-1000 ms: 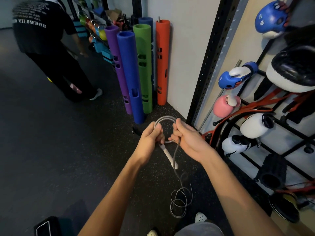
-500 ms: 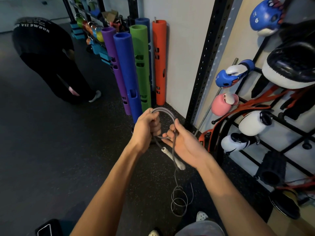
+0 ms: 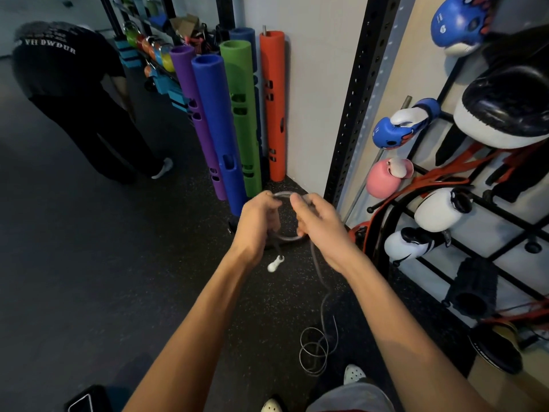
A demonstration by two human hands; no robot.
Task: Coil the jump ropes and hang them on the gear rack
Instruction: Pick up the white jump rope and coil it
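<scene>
Presently a small loop of jump rope [image 3: 287, 239] is held upright between both hands, near the gear rack [image 3: 505, 212] but not yet hung.
The loop's side is gripped by the curled fingers of the left hand [image 3: 257, 224] and its top is pinched by the right hand [image 3: 322, 227]. The loop's flat face is turned toward the wearer. The white handle [image 3: 275, 263] hangs straight down below the left hand, and the rope's long run drops from the right hand to the floor [image 3: 118, 263]. Trouble is judged likeliest from the slack [image 3: 315, 352], which lies in overlapping rings and could be drawn into a knot when pulled up. The loop could also spring open if either grip is eased.
</scene>
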